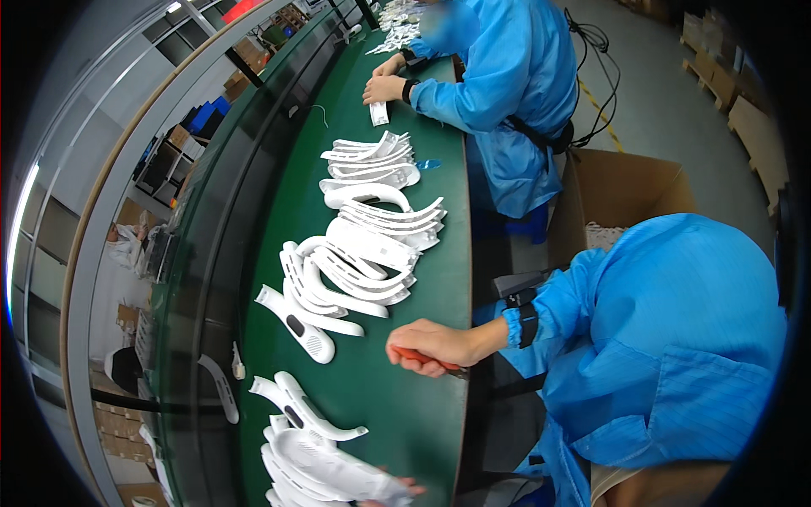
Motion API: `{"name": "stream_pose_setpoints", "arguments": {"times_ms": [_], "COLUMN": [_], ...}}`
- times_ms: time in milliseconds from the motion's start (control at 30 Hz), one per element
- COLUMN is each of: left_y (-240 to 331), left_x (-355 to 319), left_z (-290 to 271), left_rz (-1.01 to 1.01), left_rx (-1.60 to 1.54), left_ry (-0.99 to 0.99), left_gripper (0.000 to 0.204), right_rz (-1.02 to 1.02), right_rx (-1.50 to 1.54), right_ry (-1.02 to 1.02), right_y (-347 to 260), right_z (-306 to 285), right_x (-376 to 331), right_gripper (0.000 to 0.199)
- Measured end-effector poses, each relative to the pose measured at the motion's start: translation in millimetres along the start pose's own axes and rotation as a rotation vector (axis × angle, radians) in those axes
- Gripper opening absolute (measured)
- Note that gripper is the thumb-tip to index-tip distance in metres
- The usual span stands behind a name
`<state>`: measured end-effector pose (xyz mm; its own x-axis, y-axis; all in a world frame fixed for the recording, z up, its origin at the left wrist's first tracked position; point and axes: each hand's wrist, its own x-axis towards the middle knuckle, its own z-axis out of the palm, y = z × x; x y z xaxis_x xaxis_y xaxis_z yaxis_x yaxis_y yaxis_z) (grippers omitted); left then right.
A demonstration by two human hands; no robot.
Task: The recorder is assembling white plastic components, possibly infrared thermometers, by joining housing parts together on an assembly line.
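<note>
My right hand (431, 348) is closed round an orange-handled tool (411, 356) above the green table's edge; its dark end points toward my sleeve, and its kind is hidden by my fingers. At the lower edge, my left hand (412, 487), smeared by motion and partly hidden, grips the end of a white curved plastic shell (325, 460). That shell lies over a stack of similar shells (283, 473). Just beyond are a slotted shell (302, 407) and one with a round perforated grille (297, 325). A larger row of curved shells (359, 253) stretches farther along the table.
The green tabletop (439, 296) runs away between a dark side rail (224, 279) and its right edge. A co-worker in blue (515, 76) handles a white piece (378, 113) farther up. An open cardboard box (625, 190) stands on the right. A loose shell (221, 389) lies by the rail.
</note>
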<state>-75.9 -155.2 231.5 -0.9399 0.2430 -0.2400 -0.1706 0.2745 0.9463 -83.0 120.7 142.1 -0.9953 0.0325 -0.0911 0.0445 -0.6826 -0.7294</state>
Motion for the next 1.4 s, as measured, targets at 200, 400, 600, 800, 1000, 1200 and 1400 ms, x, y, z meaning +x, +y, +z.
{"name": "stream_pose_setpoints", "arguments": {"times_ms": [200, 400, 600, 800, 1000, 1200, 1400], "left_y": [45.4, 52.6, 24.1, 17.7, -8.2, 22.8, 85.3], "left_x": [135.9, 261.0, 366.0, 451.4, 494.6, 476.2, 314.8], "left_z": [-115.6, -174.7, -187.4, -156.5, -107.9, -120.9, -84.4], "left_rz": [0.256, 0.337, 0.344, 0.247, 0.237, 0.279, 0.280], "left_rx": [0.592, 0.977, 0.959, 1.256, 1.399, 0.752, 0.033], "left_ry": [0.276, 0.384, 0.273, 0.129, 0.210, 0.233, 0.069], "left_gripper": [0.036, 0.050, 0.042, 0.063, 0.070, 0.047, 0.042], "right_rz": [0.016, 0.049, 0.083, 0.119, 0.095, 0.081, 0.102], "right_rx": [0.013, 0.010, 0.035, 0.026, 0.060, 0.013, 0.009], "right_ry": [-0.077, -0.064, -0.065, -0.061, -0.084, -0.101, -0.070], "right_y": [-3.0, -4.5, -5.7, -5.8, -5.2, -57.8, -8.8], "right_z": [-0.3, -9.9, -12.5, -2.9, -8.1, 30.3, -3.9], "right_x": [12.4, 9.5, 5.5, 12.5, 14.9, 29.9, 13.4], "right_gripper": [0.026, 0.021, 0.018, 0.015, 0.013, 0.013, 0.012]}}
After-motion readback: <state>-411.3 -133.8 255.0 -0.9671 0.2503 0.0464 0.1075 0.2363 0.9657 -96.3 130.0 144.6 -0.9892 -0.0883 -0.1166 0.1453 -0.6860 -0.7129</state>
